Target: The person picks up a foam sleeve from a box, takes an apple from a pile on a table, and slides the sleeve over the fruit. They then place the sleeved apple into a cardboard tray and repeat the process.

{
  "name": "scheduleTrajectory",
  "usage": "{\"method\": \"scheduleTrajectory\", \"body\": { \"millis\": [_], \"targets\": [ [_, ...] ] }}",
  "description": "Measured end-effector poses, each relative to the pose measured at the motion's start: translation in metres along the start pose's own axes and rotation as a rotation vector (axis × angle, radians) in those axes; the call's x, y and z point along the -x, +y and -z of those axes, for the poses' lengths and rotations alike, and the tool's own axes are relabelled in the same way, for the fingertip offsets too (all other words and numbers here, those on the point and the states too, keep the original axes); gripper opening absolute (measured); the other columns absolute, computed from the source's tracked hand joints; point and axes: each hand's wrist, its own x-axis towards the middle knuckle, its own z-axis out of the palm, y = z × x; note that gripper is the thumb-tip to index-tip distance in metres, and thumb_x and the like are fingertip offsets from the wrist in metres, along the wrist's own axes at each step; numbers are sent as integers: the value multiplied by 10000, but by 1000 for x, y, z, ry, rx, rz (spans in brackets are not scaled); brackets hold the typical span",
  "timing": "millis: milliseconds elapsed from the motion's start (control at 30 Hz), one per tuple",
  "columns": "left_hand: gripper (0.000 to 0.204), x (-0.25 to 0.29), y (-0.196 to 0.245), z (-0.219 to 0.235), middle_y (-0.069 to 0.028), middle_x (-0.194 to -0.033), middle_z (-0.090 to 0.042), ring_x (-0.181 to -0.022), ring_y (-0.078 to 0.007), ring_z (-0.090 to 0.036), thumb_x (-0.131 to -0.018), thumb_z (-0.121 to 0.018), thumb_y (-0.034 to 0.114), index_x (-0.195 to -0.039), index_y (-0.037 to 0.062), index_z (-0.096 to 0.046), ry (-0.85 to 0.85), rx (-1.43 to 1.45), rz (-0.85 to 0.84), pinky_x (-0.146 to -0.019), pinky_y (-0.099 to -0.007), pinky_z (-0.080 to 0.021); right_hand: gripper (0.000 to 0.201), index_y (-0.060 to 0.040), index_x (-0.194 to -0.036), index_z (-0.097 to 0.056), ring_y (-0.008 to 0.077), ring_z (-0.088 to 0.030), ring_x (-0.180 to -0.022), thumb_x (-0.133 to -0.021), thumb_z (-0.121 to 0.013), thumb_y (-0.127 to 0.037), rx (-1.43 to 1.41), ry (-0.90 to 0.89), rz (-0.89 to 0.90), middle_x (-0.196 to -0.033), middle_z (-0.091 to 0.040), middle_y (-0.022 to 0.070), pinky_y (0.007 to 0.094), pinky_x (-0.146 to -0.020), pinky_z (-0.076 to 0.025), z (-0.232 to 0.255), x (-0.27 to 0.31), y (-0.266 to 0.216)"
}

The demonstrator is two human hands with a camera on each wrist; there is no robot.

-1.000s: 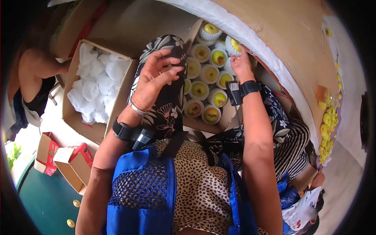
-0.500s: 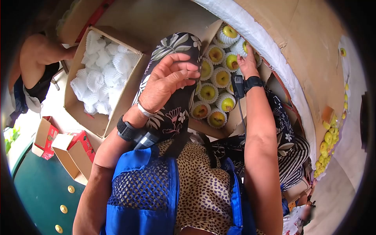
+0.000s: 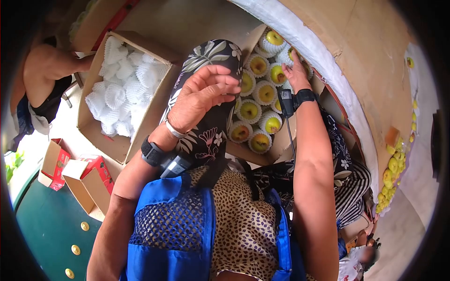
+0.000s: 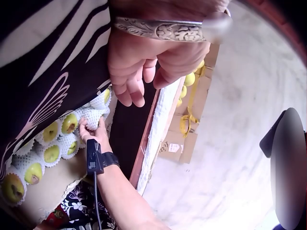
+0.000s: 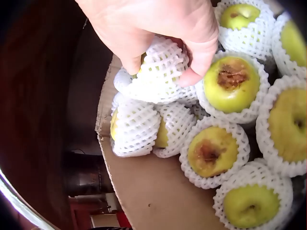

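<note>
My right hand [image 3: 297,77] reaches into the far right of a cardboard box [image 5: 153,187] of apples. In the right wrist view, its thumb and fingers grip a yellow-green apple in a white foam net [image 5: 163,72]. Around it sit several netted apples [image 5: 230,88], some with brown, sunken tops. My left hand [image 3: 201,96] hovers above my left knee, fingers loosely bent and holding nothing. In the left wrist view, that hand [image 4: 139,62] hangs beside the patterned trousers [image 4: 53,72].
Left of my leg stands a carton [image 3: 105,140] heaped with white foam nets [image 3: 124,84]. Two small red boxes [image 3: 89,185] lie near a green surface [image 3: 47,225]. A cardboard-covered ledge with a white edge [image 3: 328,56] curves close past my right hand. Yellow-green fruit [image 3: 391,173] lines the right.
My right hand lowered the netted apple into the box's far right side, and its fingers have since shifted slightly there. The left hand stays raised over the knee. The head view swung slightly.
</note>
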Motion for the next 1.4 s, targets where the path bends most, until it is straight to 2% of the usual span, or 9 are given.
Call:
{"method": "scheduleTrajectory", "body": {
  "millis": [233, 333, 467, 833, 1067, 1133, 1233, 1333, 1400],
  "targets": [
    [250, -2, 1, 1, -118, -1083, -574, -1006, -210, -571, -903, -443, 52, -1151, 33, -455, -2, -18, 19, -861, -335, -469, 749, -107, -1257, -356, 259, -491, -900, -714, -674, -512, 201, -5, -21, -1164, -358, 116, 273, -593, -470, 11, -1, -7],
    [248, -2, -2, 4, -123, -1088, -572, -1010, -215, -570, -903, -433, 47, -1150, 31, -455, -19, 19, -10, -865, -339, -469, 562, -137, -1262, -377, 211, -543, -808, -830, -547, -453, 292, 116, -49, -1225, -410, 51, 299, -664, -482, 4, 9, -11],
    [243, -4, -2, 7, -129, -1086, -572, -1017, -226, -570, -907, -435, 62, -1147, 29, -456, -44, 17, -20, -870, -344, -468, 517, -59, -1242, -383, 224, -574, -829, -853, -545, -358, 238, 144, 67, -1178, -452, 110, 299, -660, -485, 24, 18, -7],
    [230, 2, -13, 14, -131, -1062, -581, -992, -225, -578, -910, -465, 98, -1127, 21, -469, -103, 89, -87, -868, -351, -470, 340, -63, -1111, -507, 202, -594, -865, -816, -628, -179, 207, -175, -5, -1009, -586, 81, 289, -687, -471, 44, 94, 52],
    [219, 11, -14, 8, -106, -1027, -591, -968, -204, -585, -896, -482, 86, -1106, 23, -486, -83, 43, -87, -860, -334, -470, 206, -41, -1006, -618, 139, -585, -749, -846, -578, -165, 423, 120, 403, -877, -617, 32, 266, -601, -452, 45, 70, 28],
    [215, 9, -13, -3, -88, -1013, -588, -955, -183, -585, -890, -464, 62, -1100, 33, -500, 40, -175, -57, -831, -311, -473, 250, -22, -986, -638, 210, -595, -826, -820, -599, -204, 663, 170, 625, -907, -646, 80, 294, -724, -456, 58, 37, 11],
    [268, -11, -15, -14, -83, -1044, -579, -918, -202, -589, -839, -483, 67, -1104, 43, -516, -78, -832, -27, -802, -318, -468, 354, -8, -1011, -620, 306, -561, -959, -803, -580, -292, 1039, 242, 808, -997, -636, 128, 357, -877, -400, 51, 22, -13],
    [354, -52, -17, -49, -123, -1111, -555, -981, -265, -560, -801, -497, 99, -1149, 37, -494, -304, -1445, -147, -864, -368, -436, 363, -15, -1028, -600, 314, -562, -946, -818, -544, -306, 1309, 426, 1062, -1003, -629, 128, 369, -870, -402, 30, 21, -22],
    [409, -96, -39, -61, -152, -1192, -503, -1084, -298, -491, -788, -484, 117, -1190, 41, -472, -256, -1704, -245, -930, -429, -368, 339, -44, -1043, -584, 341, -539, -969, -830, -523, -300, 1333, 262, 1043, -1021, -601, 159, 399, -858, -402, 25, 2, -21]
  ]
}}
